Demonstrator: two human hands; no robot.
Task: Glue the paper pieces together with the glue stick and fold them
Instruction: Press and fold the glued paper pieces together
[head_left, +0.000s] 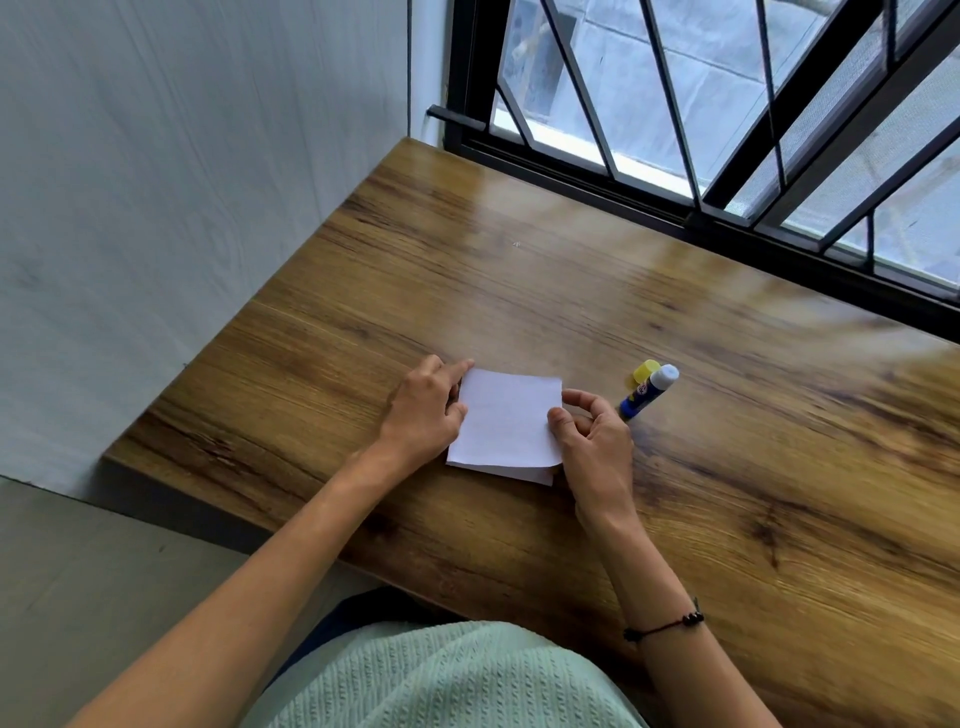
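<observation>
Flanking folded white paper (506, 423), both hands; glue stick (647, 392) label unreadable.

Paper (506, 423) on table (727, 467), glue stick (647, 392) just right.

The right hand (589, 431) hides the glue stick's (647, 392) lower end.

Soft daylight coming through barred window (727, 130) — glare sheening across wooden table (519, 249); edges bending with wide-angle distortion, right side smearing — motion blur.
</observation>
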